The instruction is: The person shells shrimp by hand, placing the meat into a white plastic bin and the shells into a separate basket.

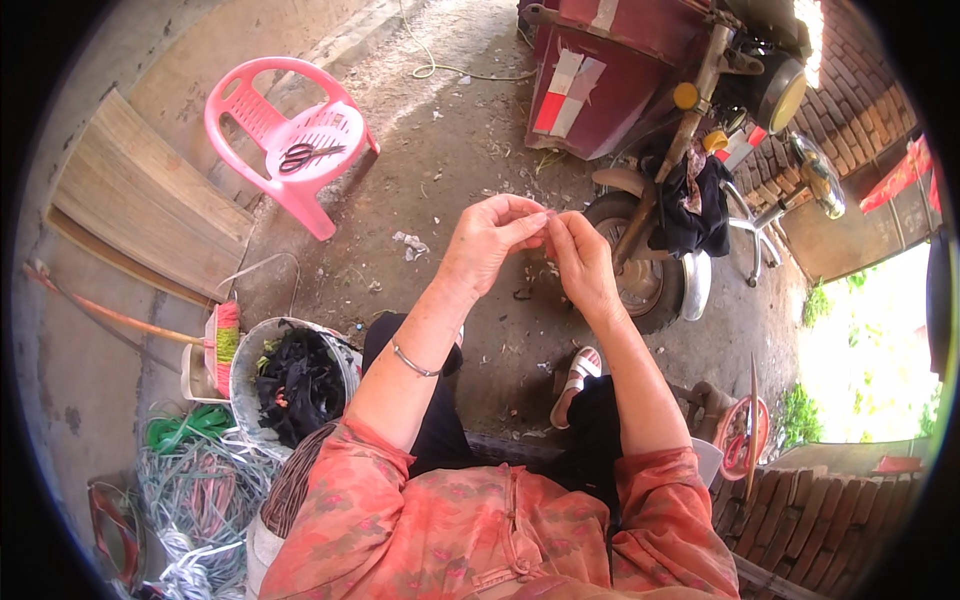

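In front of my body, my left hand (499, 234) and my right hand (577, 253) meet at the fingertips. Thumb and forefinger are pinched together on each. Something tiny and pale may sit between the tips, but it is too small to make out. Both hands are raised above the dirt floor (480, 292), well apart from the things around them. A metal bangle (412, 361) circles my left forearm. To the upper left, black-handled scissors (307, 156) lie on the seat of a pink plastic chair (330, 196).
Beyond my right hand stands a three-wheeled cargo vehicle with a front wheel (637, 277) and dark red box (600, 82). On my left are a bucket of black scraps (247, 382), a broom (225, 341), heaped plastic strapping (202, 472) and leaning boards (150, 202). A basket (757, 420) is at right.
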A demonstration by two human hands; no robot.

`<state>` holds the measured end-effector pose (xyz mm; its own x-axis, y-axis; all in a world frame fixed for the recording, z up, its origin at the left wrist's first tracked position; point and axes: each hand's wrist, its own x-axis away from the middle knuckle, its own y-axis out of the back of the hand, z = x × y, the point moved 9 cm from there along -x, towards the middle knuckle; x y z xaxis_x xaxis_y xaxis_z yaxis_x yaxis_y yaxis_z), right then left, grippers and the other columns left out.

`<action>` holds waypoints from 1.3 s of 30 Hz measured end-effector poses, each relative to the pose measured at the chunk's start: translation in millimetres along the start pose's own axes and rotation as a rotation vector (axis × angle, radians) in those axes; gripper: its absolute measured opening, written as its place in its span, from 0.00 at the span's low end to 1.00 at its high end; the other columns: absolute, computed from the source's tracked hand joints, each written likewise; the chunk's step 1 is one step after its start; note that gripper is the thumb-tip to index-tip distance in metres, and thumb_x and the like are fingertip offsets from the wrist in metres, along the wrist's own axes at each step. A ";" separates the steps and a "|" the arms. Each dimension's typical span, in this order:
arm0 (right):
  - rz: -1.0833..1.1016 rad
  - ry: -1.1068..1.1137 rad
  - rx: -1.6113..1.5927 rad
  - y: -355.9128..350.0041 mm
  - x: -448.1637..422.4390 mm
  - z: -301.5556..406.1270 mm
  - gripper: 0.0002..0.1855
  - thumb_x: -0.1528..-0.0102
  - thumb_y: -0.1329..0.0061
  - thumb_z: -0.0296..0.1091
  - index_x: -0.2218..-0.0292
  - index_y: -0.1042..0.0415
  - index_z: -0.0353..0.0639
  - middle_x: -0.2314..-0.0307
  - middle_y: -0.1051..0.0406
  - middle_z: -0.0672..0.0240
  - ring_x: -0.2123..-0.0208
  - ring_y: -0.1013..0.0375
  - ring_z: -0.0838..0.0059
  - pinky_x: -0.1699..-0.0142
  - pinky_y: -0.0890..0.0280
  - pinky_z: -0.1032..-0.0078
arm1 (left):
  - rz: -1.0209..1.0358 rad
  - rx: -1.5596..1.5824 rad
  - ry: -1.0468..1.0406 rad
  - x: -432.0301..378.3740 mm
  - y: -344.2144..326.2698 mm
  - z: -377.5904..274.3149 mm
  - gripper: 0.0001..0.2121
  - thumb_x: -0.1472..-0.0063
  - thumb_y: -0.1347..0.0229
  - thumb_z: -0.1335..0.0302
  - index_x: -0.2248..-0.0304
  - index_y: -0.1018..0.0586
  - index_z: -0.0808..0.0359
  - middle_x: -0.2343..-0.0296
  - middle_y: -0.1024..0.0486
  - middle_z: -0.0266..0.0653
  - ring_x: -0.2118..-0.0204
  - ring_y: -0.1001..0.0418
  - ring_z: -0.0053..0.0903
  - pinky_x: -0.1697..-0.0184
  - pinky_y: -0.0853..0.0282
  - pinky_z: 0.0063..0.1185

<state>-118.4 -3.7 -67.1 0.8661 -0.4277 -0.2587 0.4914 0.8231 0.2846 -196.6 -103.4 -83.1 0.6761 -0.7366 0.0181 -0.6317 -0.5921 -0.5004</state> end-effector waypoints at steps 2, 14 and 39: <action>-0.016 0.038 0.084 1.9 0.8 1.6 0.12 0.38 0.59 0.35 0.70 0.33 0.35 0.82 0.35 0.68 0.78 0.36 0.81 0.71 0.39 0.78 | 0.000 -0.204 -0.037 1.7 -6.3 -8.5 0.09 0.41 0.44 0.75 0.62 0.24 0.71 0.68 0.23 0.36 0.66 0.26 0.18 0.61 0.29 0.17; 0.032 -0.051 -0.081 2.4 1.9 17.6 0.12 0.37 0.62 0.35 0.68 0.32 0.38 0.81 0.36 0.74 0.80 0.39 0.86 0.74 0.42 0.84 | 0.024 0.011 0.012 3.5 -3.3 -9.2 0.07 0.40 0.45 0.76 0.63 0.23 0.70 0.70 0.23 0.36 0.67 0.26 0.18 0.62 0.29 0.16; 0.046 -0.128 -0.186 0.3 -3.6 -15.4 0.04 0.48 0.60 0.24 0.71 0.32 0.38 0.81 0.37 0.76 0.79 0.40 0.85 0.73 0.43 0.84 | -0.007 -0.259 -0.160 4.6 -8.6 -14.4 0.06 0.40 0.46 0.77 0.65 0.23 0.72 0.71 0.22 0.37 0.69 0.26 0.17 0.66 0.29 0.16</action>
<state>-122.9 3.8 -80.2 0.8975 -0.4225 -0.1268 0.4363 0.8924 0.1150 -193.6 -106.4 -66.2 0.7186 -0.6839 -0.1259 -0.6889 -0.6755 -0.2631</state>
